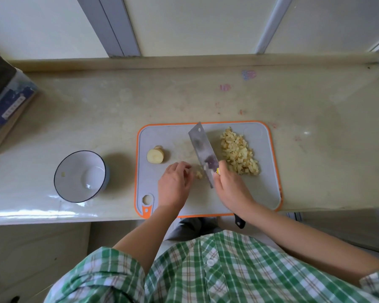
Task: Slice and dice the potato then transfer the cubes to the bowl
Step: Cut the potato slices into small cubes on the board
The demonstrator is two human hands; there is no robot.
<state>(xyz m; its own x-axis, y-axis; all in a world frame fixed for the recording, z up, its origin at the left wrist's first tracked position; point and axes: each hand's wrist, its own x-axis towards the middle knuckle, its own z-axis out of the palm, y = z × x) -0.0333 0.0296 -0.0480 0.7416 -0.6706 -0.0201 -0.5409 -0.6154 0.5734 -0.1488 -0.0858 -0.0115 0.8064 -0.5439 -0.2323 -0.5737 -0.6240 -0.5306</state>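
A grey cutting board (173,134) with an orange rim lies on the counter. My right hand (232,189) grips the handle of a cleaver (202,149), whose blade stands on the board's middle. A heap of potato cubes (239,152) lies right of the blade. My left hand (175,184) rests on the board left of the blade, fingers curled over small potato bits (199,174). A stack of round potato slices (155,155) sits at the board's left. The white bowl (74,167) stands left of the board, holding one small piece.
A dark blue box (7,106) sits at the counter's far left. The counter's front edge runs just below the board, and a raised ledge (184,62) borders the back. Bare counter stretches behind the board and to its right.
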